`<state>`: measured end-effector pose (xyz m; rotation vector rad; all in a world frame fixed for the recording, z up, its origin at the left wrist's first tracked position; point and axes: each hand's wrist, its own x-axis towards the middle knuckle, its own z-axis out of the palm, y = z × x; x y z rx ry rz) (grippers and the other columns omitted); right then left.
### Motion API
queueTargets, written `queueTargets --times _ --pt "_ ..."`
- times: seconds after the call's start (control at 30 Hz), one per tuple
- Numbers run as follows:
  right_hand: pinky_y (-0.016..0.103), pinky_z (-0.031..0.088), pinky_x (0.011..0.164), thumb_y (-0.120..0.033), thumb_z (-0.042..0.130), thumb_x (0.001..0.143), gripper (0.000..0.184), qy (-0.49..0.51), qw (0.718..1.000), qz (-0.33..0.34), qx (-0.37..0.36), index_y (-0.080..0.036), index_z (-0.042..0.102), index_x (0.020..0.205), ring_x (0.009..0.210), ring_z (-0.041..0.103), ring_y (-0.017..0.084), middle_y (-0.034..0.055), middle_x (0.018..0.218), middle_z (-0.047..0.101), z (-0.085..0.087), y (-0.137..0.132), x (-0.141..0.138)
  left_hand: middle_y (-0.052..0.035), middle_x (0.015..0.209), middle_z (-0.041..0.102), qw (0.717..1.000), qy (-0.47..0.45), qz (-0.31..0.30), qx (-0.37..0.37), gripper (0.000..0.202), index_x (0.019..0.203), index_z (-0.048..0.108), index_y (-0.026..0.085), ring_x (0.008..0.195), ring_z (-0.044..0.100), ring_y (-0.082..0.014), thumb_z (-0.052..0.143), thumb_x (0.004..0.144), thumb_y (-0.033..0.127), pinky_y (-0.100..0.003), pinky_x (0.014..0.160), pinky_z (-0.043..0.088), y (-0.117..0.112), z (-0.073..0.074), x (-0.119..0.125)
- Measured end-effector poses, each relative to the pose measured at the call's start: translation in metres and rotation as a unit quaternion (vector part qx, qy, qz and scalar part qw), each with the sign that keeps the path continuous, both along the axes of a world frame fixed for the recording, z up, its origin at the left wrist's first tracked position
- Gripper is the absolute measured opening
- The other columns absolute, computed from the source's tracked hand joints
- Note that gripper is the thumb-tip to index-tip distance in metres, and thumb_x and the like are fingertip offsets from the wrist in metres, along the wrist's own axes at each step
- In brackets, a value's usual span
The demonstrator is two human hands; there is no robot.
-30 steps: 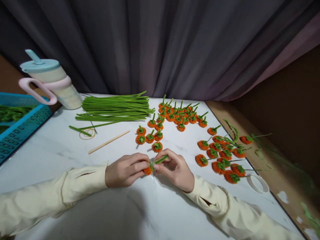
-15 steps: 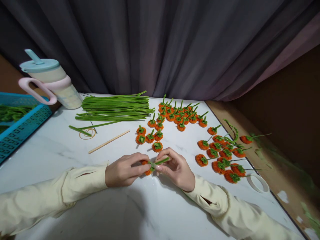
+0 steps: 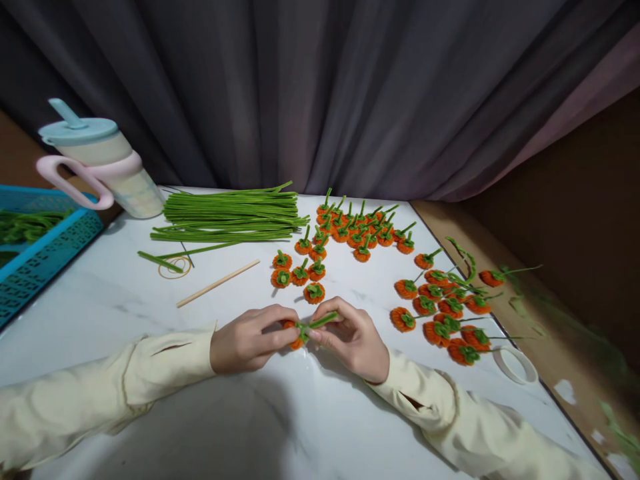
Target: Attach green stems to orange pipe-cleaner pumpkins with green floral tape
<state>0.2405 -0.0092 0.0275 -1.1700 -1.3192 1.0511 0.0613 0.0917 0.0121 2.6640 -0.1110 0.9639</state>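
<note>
Near the front middle of the table, my left hand point(image 3: 256, 337) is closed around a small orange pipe-cleaner persimmon point(image 3: 296, 341) with a green top. My right hand point(image 3: 353, 340) pinches at the green pipe-cleaner stem point(image 3: 324, 320) that sticks out of it to the upper right. Fingers of both hands hide part of the persimmon. Just beyond them stands a finished-looking orange persimmon point(image 3: 315, 293), with several more grouped behind it point(image 3: 350, 230). Off to the right lies another group of orange persimmons point(image 3: 453, 308), some with thin long stems.
Green pipe cleaners point(image 3: 230, 217) lie in a bundle at the back. A wooden stick point(image 3: 218, 283) and rubber bands point(image 3: 175, 267) are on the left. A tumbler point(image 3: 127, 180) and blue basket point(image 3: 55, 267) stand far left. A white tape ring point(image 3: 516, 365) lies at the right edge.
My right fingertips have shifted slightly at the stem's base, and the stem sits a little lower and further left. Both hands otherwise stay in place.
</note>
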Motion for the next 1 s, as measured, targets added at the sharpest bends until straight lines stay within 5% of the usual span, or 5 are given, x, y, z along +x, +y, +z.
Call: queueTargets --times 1.0 --pt "0.023 0.049 0.063 -0.024 0.055 0.083 0.01 -0.13 0.988 0.012 0.08 -0.016 0.062 0.083 0.066 0.059 0.012 0.0046 0.074 0.066 0.0029 -0.0011 0.0027 -0.0101 0.087 0.06 1.0 -0.008 0.013 -0.005 0.02 0.102 0.053 0.014 0.08 0.059 -0.0138 0.037 0.091 0.015 -0.021 0.069 0.05 -0.0007 0.0035 0.0005"
